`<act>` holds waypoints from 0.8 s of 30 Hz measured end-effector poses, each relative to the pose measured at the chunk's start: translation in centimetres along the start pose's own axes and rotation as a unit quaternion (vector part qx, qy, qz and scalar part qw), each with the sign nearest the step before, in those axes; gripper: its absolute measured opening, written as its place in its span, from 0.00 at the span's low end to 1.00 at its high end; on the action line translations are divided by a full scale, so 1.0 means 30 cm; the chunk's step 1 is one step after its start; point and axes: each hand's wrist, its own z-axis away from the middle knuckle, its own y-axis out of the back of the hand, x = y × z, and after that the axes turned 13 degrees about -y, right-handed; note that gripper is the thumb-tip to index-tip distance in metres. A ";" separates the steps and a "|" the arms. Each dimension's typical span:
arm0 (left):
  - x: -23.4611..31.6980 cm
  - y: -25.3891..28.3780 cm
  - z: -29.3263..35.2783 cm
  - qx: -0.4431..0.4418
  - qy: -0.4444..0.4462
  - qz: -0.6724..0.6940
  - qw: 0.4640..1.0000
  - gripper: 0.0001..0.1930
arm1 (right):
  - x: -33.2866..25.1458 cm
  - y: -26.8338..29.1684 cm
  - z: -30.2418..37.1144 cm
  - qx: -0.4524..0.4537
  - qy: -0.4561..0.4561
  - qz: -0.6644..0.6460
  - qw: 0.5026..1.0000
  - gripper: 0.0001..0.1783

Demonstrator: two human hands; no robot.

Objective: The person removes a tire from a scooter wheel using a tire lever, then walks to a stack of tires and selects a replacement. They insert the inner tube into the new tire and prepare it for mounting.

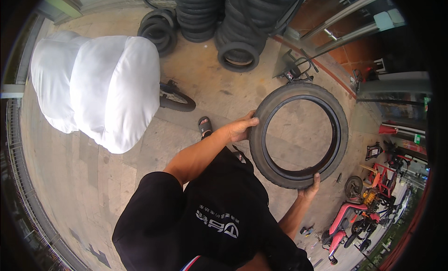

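A worn black tire [339,126] is held up in front of me, its open middle showing the paved ground beyond. My left hand [241,128] grips its left side, the thumb laid on the sidewall and the fingers mostly hidden around the tread. At the tire's lower edge, my right hand [310,189] is closed on it too, with the thumb over the rubber. No rim or wheel sits inside the tire.
Stacks of tires [198,14] stand at the far side, with one loose tire [238,57] leaning there. White covers [105,84] drape bulky shapes at left, a wheel [178,98] poking out. A small black stand [298,68] is beyond the tire. Pink scooter [344,217] parts lie at right.
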 end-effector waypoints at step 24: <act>-0.002 -0.120 -0.062 0.073 0.028 -0.246 0.966 0.47 | 0.116 0.147 -0.030 0.113 -0.029 -0.028 0.993 0.25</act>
